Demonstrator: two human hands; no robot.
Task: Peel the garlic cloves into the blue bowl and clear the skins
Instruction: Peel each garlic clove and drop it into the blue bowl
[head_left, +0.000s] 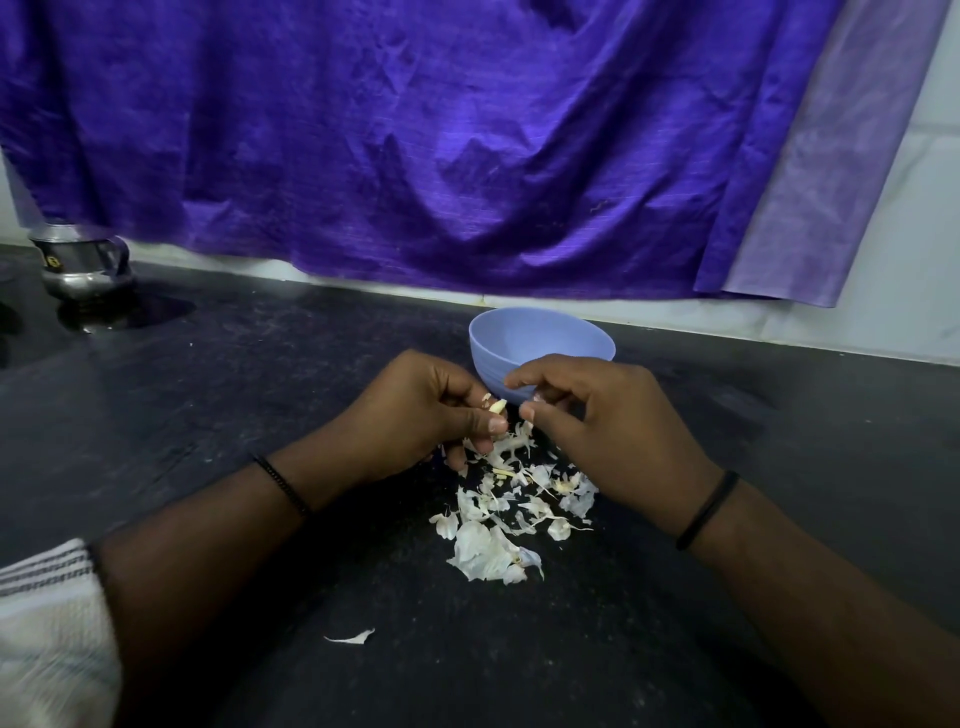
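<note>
Head view: pale, part-skinned garlic clove (497, 406) pinched in left hand (415, 415).

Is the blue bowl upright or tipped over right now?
Upright: the blue bowl stands on the dark counter with its opening up, behind both hands. Its contents cannot be seen.

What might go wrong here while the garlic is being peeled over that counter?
The left hand pinches a small garlic clove short of the blue bowl; if it slips, it could drop into the skins below. Those loose skins are already scattered, one stray piece lying apart, and may be missed when clearing.
</note>
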